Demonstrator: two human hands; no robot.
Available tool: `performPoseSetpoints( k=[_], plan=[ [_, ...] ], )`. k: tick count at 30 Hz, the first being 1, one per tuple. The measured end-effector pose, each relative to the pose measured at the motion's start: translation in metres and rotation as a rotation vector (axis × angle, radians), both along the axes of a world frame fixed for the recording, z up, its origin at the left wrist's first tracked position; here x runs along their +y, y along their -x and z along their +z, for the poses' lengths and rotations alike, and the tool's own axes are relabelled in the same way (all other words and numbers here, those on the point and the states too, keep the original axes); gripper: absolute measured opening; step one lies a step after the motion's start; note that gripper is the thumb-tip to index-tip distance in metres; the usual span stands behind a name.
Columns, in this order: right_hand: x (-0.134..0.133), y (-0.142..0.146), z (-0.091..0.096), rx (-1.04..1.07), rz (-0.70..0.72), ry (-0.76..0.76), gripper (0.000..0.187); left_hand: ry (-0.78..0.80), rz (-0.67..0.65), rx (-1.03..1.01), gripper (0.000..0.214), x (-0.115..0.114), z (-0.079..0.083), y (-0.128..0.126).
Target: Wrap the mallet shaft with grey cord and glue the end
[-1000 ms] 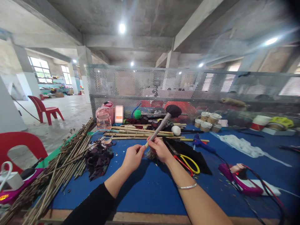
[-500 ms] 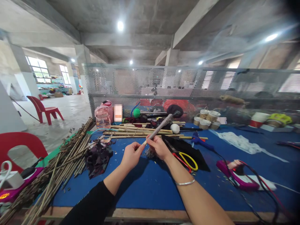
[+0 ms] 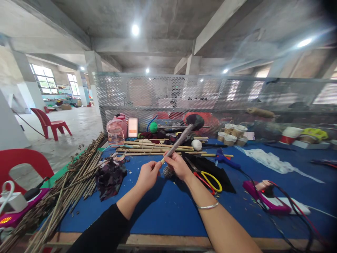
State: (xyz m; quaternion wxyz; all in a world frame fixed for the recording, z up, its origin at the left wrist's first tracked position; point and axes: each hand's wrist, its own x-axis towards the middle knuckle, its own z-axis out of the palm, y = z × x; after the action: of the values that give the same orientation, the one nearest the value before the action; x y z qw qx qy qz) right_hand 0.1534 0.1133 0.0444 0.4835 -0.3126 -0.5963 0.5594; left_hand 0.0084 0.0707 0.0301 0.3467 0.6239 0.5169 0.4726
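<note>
Both hands hold one slanted stick [image 3: 181,139], wrapped in grey material, with a dark rounded head [image 3: 198,121] at its far end. My left hand [image 3: 147,175] is closed in a pinch on the bare, pale lower end. Just above it, my right hand [image 3: 179,166] grips the wrapped part between thumb and fingers. Under the right hand lies a small grey bundle of yarn [image 3: 167,172], partly hidden. To the right, scissors with red and yellow handles [image 3: 216,182] rest on black cloth [image 3: 228,181]. A blue glue gun [image 3: 228,158] lies beyond the cloth.
Dry twigs [image 3: 68,179] and dark patterned fabric [image 3: 110,177] lie at left. Bamboo sticks [image 3: 147,148], a white ball [image 3: 196,144] and a green ball [image 3: 153,127] are farther back, before a perforated metal screen [image 3: 147,91]. A purple power strip [image 3: 275,204] sits at right.
The stick's dark head has tilted slightly, rising a little, and the stick appears turned in my fingers. Both hands stay in nearly the same place, still gripping it.
</note>
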Motion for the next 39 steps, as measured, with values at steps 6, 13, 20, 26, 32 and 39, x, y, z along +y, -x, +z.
performPoseSetpoints(
  k=[6, 13, 20, 26, 32, 39],
  plan=[
    [0.0004, 0.0033, -0.0012, -0.041, -0.047, -0.062, 0.034, -0.214, 0.092, 0.077, 0.023, -0.0053, 0.0035, -0.0031],
    [-0.0037, 0.0019, 0.0011, 0.034, 0.037, 0.034, 0.038, -0.104, 0.008, -0.080, 0.032, -0.0026, -0.0011, -0.0040],
    [0.0005, 0.0057, -0.0024, -0.045, -0.016, -0.044, 0.036, -0.157, 0.029, 0.107, 0.030, -0.0044, -0.0002, -0.0034],
    [-0.0021, 0.0071, -0.0003, -0.008, -0.003, -0.044, 0.036, -0.158, 0.063, -0.047, 0.027, -0.0008, -0.0038, -0.0033],
    [-0.0049, 0.0006, 0.0006, 0.003, 0.081, 0.037, 0.036, -0.006, -0.146, -0.135, 0.040, -0.0025, 0.0003, -0.0034],
    [0.0004, 0.0075, -0.0024, -0.071, -0.043, -0.105, 0.035, -0.158, 0.081, -0.016, 0.026, -0.0021, -0.0026, -0.0054]
  ],
)
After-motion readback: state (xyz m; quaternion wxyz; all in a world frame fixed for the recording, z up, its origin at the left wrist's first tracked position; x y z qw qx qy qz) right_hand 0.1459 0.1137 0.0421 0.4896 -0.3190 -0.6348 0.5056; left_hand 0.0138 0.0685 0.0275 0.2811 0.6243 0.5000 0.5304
